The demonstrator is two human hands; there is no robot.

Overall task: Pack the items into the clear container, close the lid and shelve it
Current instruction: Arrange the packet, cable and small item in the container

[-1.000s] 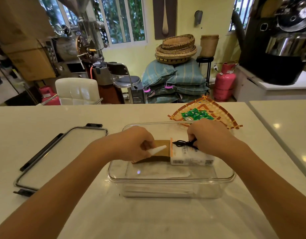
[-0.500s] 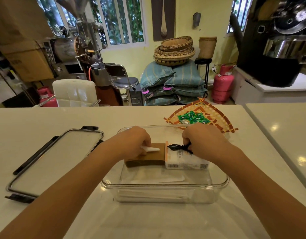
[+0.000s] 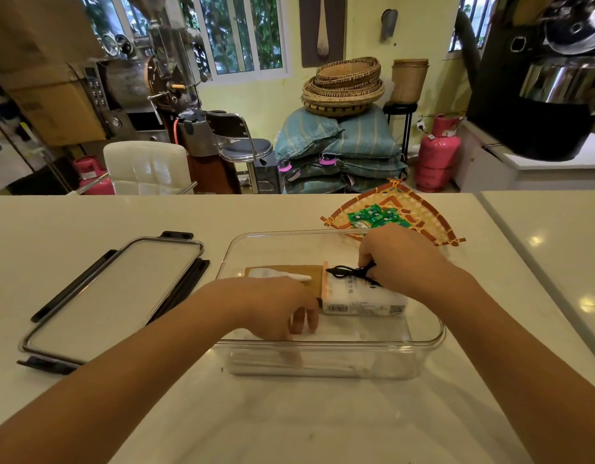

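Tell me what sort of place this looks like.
Probably a small coffee roastery or café workroom: a drum roaster stands by the window, stuffed sacks are piled under woven baskets, and a pink gas cylinder sits nearby.

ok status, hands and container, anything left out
Left hand empty, open inside clear container. Right hand pinching black cord on white pack. Lid off, green packets unpacked.

On the white bench (image 3: 88, 222) stands a clear container (image 3: 433, 333) with both hands inside it. The right hand (image 3: 400, 256) pinches a black cord (image 3: 346, 272) lying on a white pack (image 3: 363, 296). Beside the pack lies a brown box (image 3: 286, 270) with a white spoon (image 3: 276, 273) on top. The left hand (image 3: 276, 308) rests, fingers down, on the container floor. The lid (image 3: 111, 293) lies to the left; a woven tray (image 3: 420, 212) of green packets (image 3: 376, 217) sits behind.
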